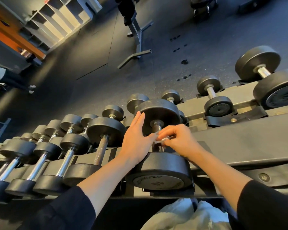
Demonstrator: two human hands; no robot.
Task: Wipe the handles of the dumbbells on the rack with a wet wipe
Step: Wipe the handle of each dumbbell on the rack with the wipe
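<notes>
Head view, my left hand (136, 140): fingers straight and held together, laid flat against the inner face of the far head of the dumbbell (158, 146) I am working on; my thumb reaches toward its handle.
Head view, my right hand (178, 140): fingers curled, pinching the wet wipe (161, 140) against the handle (156, 128).
Wet wipe: a small crumpled white piece, pressed on the dark handle about midway between the two black heads, just beside my left thumb tip.
Dumbbell: lying on the rack (239, 143), its near head with a round plate facing me, its far head up behind my left hand.
Neighbours: a row of smaller dumbbells (40, 156) with shiny handles to the left, on the same rack; three more with bright handles to the upper right.
Sleeves: dark, pushed back on both forearms.
Below the rack: a pale cloth bundle (186, 216) between my arms.
Floor beyond: dark rubber with a bench frame (136, 35) standing on it, well apart from the rack.
</notes>
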